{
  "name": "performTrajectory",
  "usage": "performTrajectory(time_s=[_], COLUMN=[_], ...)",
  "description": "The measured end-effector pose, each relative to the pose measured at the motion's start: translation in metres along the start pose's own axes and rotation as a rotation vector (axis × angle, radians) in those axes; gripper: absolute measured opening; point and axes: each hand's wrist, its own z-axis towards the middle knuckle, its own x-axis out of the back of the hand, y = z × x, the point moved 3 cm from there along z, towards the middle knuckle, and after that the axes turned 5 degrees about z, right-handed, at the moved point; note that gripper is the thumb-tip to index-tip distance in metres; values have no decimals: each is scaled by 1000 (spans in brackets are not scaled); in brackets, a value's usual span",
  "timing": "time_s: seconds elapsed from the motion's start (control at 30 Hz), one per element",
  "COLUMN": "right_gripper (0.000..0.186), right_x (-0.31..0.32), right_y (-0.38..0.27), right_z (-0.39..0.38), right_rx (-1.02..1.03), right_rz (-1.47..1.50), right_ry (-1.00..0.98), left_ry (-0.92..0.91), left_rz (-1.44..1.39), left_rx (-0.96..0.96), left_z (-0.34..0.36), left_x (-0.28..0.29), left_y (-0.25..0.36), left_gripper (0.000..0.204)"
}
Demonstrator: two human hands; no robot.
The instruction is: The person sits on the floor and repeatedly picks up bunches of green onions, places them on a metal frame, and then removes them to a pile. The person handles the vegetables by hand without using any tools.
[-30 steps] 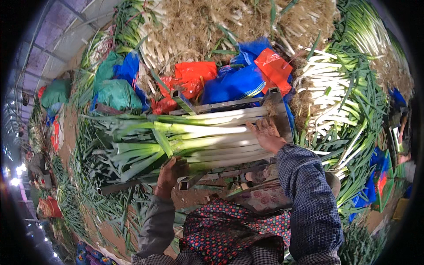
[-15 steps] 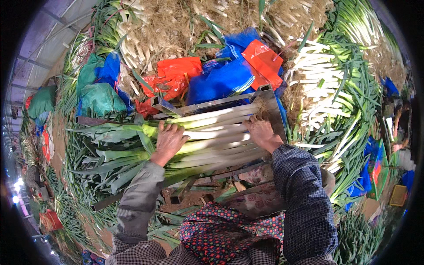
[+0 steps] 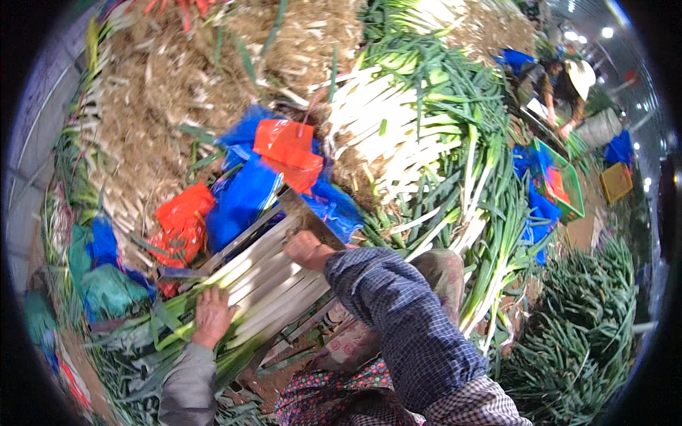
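A row of long green onions (image 3: 273,290) lies side by side in a metal frame (image 3: 311,215), white stalks toward the right and leaves to the left. My left hand (image 3: 213,316) rests on the stalks near where white turns green, its fingers spread. At the white end, close to the frame's upright end plate, my right hand (image 3: 307,248) has its fingers bent together against the stalks. The roots by the plate are partly hidden by that hand.
Beyond the frame lie blue net bags (image 3: 245,195) and red plastic bags (image 3: 186,220). A big rooty heap of onions (image 3: 177,92) fills the back; another pile (image 3: 398,135) lies to the right. A green crate (image 3: 568,181) and a co-worker (image 3: 561,89) are at far right.
The view has swung right, so the frame and onions appear lower left and tilted, and a co-worker shows at far right. Both hands stay on the stalks; the right fingers look more bunched.
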Motion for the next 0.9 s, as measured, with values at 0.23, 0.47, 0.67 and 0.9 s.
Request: performTrajectory(time_s=[0.23,0.47,0.67,0.9], right_gripper=[20,10,11,36], right_x=[-12,-51,36,183], right_y=[-2,-4,-18,29], right_z=[-3,3,15,-182], right_rx=[136,176,-7,-101], right_rz=[133,166,309,474], right_ry=[-9,342,246,991], left_ry=[3,76,103,214], left_rz=[-278,-37,159,-55], left_rx=[-88,-45,-75,-30], left_z=[102,109,112,109], left_x=[-3,-28,-71,-51], left_y=[101,117,112,112], left_gripper=[89,85,83,82])
